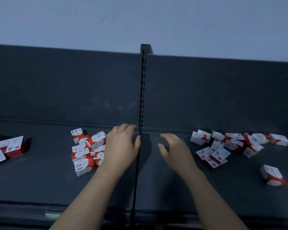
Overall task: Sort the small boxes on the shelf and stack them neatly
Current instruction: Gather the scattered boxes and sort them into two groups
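Reaching across the dark shelf (48, 181), both hands sit mid-frame, one on each side of the slotted black upright (143, 90). The left hand (121, 146) is palm down with its fingers bent at the tips, and its left edge overlaps the centre-left pile (86, 151) of small boxes. Its palm is hidden, so I cannot tell whether it has hold of one. The right hand (175, 151) is spread loosely, fingers gently curved, holding nothing and apart from the right pile (229, 145).

The boxes are small white-and-red card cartons, rectangular with sharp edges (print too blurred to read beyond "paper clips"), and they lie jumbled at all angles. A further heap (7, 150) lies at the left edge, and a lone box (273, 175) lies at lower right. The shelf and back panel (65, 83) look like smooth, matte grey metal.
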